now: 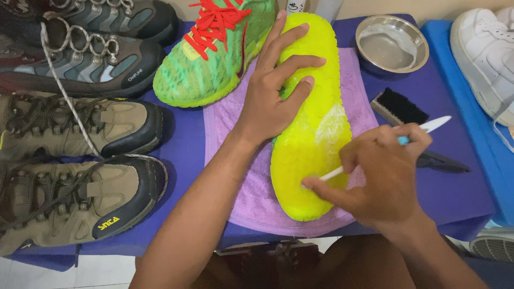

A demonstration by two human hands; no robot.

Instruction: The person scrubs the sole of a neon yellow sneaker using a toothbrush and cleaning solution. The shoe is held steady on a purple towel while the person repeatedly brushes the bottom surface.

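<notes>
While the left hand (267, 101) lies flat on the upturned neon-yellow shoe sole (310, 123), its fingers (297, 59) are spread and pressed down across the forefoot end, pinning the shoe in place without gripping it. The shoe rests sole-up on a lilac towel (241, 198), which is laid out on the table (455, 187) covered with a purple cloth. The right hand (383, 176) is curled around a slim white brush handle (433, 124) with a blue section near the grip; its fingers (326, 187) are pinching the handle close to the working end, and that end touches the sole near the heel. A patch of white foam (334, 126) lies on the sole at mid-length, toward its right edge. Just left of the sole stands the matching green sneaker with red laces (214, 48), upright and partly on the towel. A black-bristled brush (399, 107) lies on the table right of the towel, near the right hand. Beyond it stands a steel bowl (392, 44) holding cloudy liquid. Two tan hiking shoes (75, 160) and two grey hiking shoes (85, 43) are lined up along the left side. A white sneaker (484, 59) rests on a blue surface at far right.
</notes>
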